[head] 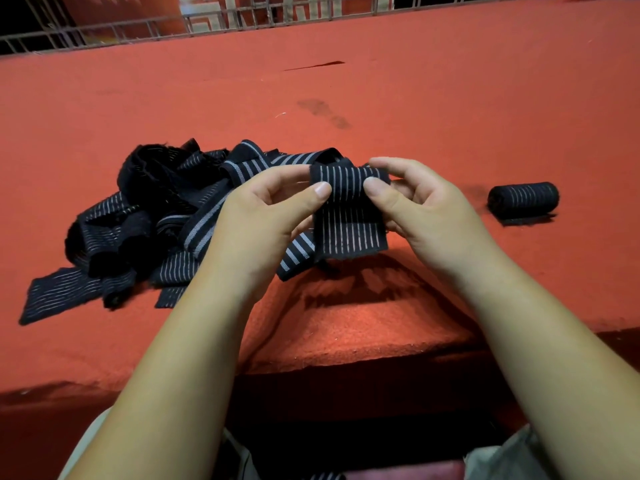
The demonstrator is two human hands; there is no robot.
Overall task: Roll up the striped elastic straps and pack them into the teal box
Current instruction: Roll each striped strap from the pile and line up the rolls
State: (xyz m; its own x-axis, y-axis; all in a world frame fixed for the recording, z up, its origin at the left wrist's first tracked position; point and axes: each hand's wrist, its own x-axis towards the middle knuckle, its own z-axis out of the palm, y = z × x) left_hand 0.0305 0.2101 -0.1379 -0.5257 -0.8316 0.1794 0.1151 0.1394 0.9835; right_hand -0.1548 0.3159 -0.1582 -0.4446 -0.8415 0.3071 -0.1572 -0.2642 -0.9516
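Both hands work one dark navy elastic strap with thin white stripes (346, 216): the left hand (266, 216) pinches its folded upper end between thumb and curled fingers, and the right hand (419, 209) pinches the opposite edge the same way, holding it raised above the red felt-covered table (415, 109) with the free end hanging below. Just left of the hands lies a loose tangled heap of the same striped straps (138, 220), while one finished rolled strap (523, 199) lies on its side well to the right.
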